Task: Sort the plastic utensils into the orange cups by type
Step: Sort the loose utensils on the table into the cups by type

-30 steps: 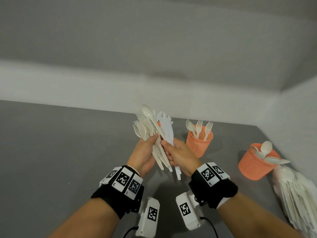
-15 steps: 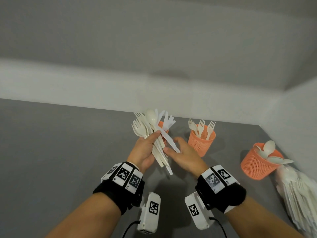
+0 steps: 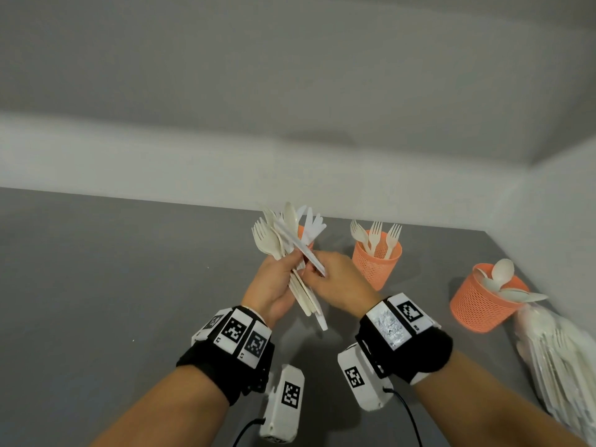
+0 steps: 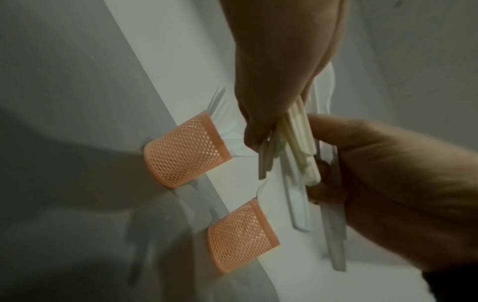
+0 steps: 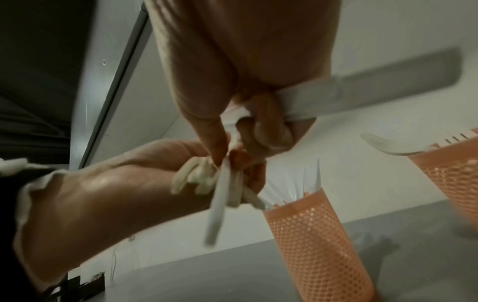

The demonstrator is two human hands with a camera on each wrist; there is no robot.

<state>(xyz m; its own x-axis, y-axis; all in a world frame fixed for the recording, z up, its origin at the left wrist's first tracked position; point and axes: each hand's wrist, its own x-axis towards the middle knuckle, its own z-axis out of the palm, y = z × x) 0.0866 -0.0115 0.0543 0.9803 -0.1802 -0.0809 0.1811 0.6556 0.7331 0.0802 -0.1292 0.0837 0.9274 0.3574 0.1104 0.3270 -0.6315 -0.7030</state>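
Above the table [image 3: 96, 285], right-hand fingers [image 5: 269, 130] pinch a knife [image 3: 301, 248] beside the left hand's [image 3: 274, 285] gripped bundle [image 3: 274, 237].

The head view looks down and forward from above both wrists, taking in the fork cup [image 3: 376, 259] with the grey table [image 3: 96, 285] around it. The left wrist view sits close under its palm, tipped sideways, facing that cup [image 4: 243, 238]. The right wrist view looks up from low beside it [image 5: 451, 175]. All three share that cup.
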